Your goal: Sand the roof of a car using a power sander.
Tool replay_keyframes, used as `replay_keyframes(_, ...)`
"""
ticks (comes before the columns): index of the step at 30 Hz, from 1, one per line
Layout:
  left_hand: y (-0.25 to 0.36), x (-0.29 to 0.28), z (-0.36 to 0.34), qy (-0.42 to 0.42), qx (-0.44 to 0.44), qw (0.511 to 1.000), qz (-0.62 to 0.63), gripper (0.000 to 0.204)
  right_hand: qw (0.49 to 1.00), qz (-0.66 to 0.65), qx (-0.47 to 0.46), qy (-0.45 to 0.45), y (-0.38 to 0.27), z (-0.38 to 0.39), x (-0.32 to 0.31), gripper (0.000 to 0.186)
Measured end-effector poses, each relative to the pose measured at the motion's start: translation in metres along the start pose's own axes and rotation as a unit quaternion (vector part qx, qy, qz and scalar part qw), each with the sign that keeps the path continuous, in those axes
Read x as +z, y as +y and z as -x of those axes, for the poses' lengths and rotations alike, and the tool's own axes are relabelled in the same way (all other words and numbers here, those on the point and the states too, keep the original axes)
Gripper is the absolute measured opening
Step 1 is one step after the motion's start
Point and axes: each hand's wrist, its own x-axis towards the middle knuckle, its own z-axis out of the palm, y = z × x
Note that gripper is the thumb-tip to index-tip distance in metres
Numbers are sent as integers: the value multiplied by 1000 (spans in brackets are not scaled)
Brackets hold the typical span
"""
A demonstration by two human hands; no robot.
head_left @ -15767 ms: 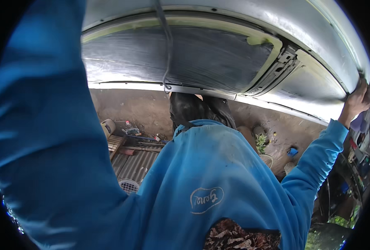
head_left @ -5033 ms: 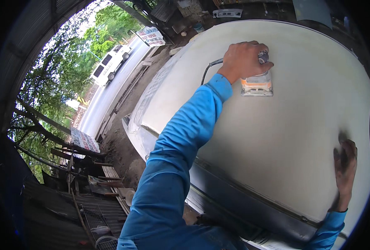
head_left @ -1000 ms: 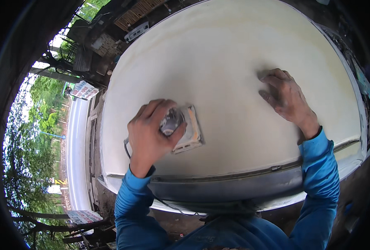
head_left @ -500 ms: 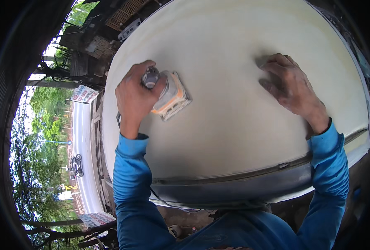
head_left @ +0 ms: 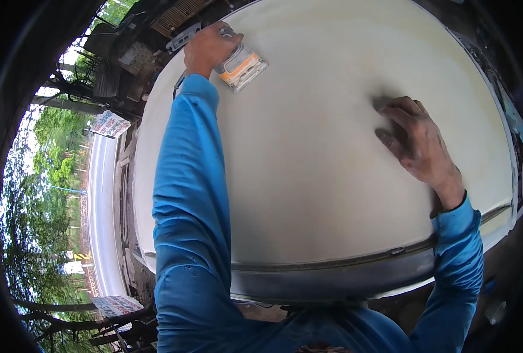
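Note:
My left hand (head_left: 210,50) is wrapped round the top of a grey and orange power sander (head_left: 242,66), stretched out to the far left. The sander's flat, dusty pad rests on a broad cream-coloured panel (head_left: 308,170), which looks like a vehicle's roof. A cord shows beside my left wrist. At the right, my right hand (head_left: 420,138) holds nothing; its dusty fingers are bent and apart, just over or lightly touching the panel. I cannot tell which.
A dark trim strip (head_left: 332,262) runs along the panel's near edge. Past the left edge lie a road (head_left: 104,217), trees and printed signs (head_left: 110,125). Dark clutter (head_left: 132,56) stands at the far left. A pale container (head_left: 495,312) is at the lower right.
My left hand has pushed the sander away from me toward the panel's far left edge. The right hand has shifted slightly nearer. The motorcycle on the road is out of sight.

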Motion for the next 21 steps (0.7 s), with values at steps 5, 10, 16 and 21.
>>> replay_keyframes(5, 13, -64, 100, -32, 60, 995, 68, 45, 1000, 15, 7, -17, 2, 4, 5, 39)
replay_keyframes(10, 18, -139, 223, -10, 121, 983, 135, 36, 988, 154, 1, -17, -26, 1, 16, 52)
replay_keyframes(16, 7, -196, 332, -10, 132, 982, 131, 42, 964, 65, -217, -139, -132, 32, 84, 61)
replay_keyframes(21, -22, -199, 343, -1, 102, 989, 110, 45, 964, 97, -218, -122, -140, -23, 140, 63)
